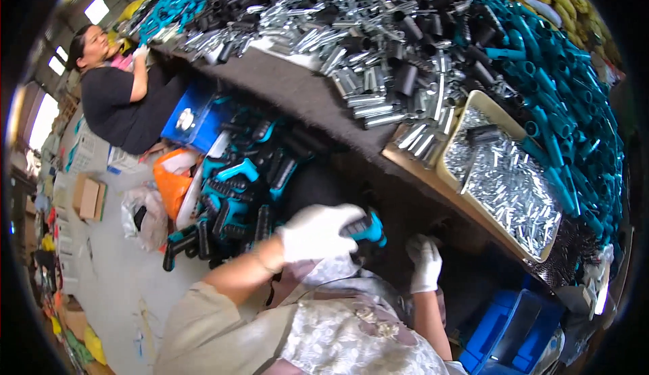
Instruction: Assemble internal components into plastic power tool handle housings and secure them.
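My left hand (321, 233), in a white glove, is closed around a teal-and-black tool handle (366, 229) above my lap. Its teal end sticks out to the right of the fingers. My right hand (424, 264), also gloved in white, is apart from it to the right, low beside the dark table edge. Its fingers are curled together, and whatever may be in them is hidden. Just left of my left hand lies a heap of similar teal-and-black handles (238, 184), piled below table height.
The dark worktable (297, 91) bears heaps of metal tubes (368, 108), black tubes and teal tubes (551, 104). A cream tray (444, 169) of small metal pins stands near its edge. Blue crates (497, 327) (190, 121) flank me. Another person (115, 104) sits at the far left.
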`<state>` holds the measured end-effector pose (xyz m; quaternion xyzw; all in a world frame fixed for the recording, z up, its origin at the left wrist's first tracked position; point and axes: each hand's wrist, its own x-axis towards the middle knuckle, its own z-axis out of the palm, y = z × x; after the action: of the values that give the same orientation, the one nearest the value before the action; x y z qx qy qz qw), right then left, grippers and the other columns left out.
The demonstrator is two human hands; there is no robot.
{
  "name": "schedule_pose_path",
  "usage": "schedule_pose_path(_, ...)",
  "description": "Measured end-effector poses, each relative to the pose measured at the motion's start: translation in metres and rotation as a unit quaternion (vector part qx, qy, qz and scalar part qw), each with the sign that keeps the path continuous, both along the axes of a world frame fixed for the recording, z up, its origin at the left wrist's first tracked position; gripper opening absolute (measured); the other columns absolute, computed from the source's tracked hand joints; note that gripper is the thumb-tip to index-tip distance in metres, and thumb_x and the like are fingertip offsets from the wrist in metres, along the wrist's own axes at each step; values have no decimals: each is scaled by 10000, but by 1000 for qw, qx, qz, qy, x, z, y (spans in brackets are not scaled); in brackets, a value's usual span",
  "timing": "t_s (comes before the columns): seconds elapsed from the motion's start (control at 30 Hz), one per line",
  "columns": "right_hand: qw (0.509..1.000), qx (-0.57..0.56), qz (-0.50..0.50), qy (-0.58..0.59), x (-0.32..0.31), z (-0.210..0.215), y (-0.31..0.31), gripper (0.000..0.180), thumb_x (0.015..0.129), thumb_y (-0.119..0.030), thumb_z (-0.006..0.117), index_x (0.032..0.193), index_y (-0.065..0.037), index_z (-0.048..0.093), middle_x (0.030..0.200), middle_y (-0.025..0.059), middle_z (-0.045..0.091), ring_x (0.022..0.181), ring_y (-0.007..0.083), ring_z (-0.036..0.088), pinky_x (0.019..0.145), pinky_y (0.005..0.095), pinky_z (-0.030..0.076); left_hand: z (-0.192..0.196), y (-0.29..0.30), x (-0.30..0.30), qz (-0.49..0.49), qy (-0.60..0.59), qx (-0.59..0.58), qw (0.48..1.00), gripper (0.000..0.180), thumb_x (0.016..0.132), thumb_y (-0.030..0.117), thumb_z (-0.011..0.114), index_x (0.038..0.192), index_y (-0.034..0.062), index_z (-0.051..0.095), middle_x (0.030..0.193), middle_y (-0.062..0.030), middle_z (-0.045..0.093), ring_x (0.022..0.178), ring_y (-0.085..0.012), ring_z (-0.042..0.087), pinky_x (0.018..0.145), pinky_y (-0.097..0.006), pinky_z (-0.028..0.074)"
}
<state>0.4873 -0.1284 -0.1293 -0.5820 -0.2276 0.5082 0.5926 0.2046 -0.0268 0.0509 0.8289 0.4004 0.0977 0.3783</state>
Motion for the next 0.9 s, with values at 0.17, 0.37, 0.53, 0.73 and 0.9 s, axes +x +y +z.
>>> schedule_pose_path(0.17, 965, -138, -70, 212, 35, -40, -25, 314, 963, -324, 624, 1177, -95, 635, 1010, 72, 681, 916, 221, 645, 784, 362, 504, 117, -18, -114, 229, -28, 261, 937, 509, 763, 125, 762, 1236, 1, 623, 1027, -149, 708, 880, -198, 692, 804, -310, 543)
schedule_pose_path(0.37, 986, -86, 79, 115, 5, -35, -23, 284, 968, -203, 605, 1157, 1, 658, 1039, 86, 692, 954, 193, 660, 836, 344, 536, 142, -22, -186, 437, 5, 269, 858, 466, 823, 20, 676, 1278, -42, 599, 1096, -105, 696, 973, -132, 636, 899, -286, 501)
schedule_pose_path(0.53, 980, -140, 141, -1, -6, -23, -23, 224, 970, -133, 572, 1086, 8, 702, 975, 55, 710, 872, 154, 658, 803, 282, 526, 116, -19, -239, 498, 165, 275, 806, 453, 829, 116, 703, 1252, -20, 615, 1066, -187, 715, 954, -226, 704, 877, -333, 524)
schedule_pose_path(0.73, 979, -128, 149, -48, 10, -56, -25, 222, 955, -114, 579, 1073, 15, 715, 980, 54, 715, 874, 138, 635, 810, 270, 506, 42, -13, -286, 560, 418, 134, 702, 348, 869, 292, 621, 1129, 63, 653, 1000, -221, 704, 978, -414, 672, 852, -515, 524)
schedule_pose_path(0.9, 967, -130, 175, -131, -3, -45, -23, 236, 930, -132, 626, 1096, 7, 720, 1019, 62, 725, 939, 141, 625, 863, 274, 487, -29, -44, -251, 424, 464, -63, 775, 478, 819, 455, 677, 1029, 30, 733, 1099, -245, 688, 1064, -398, 660, 932, -483, 523)
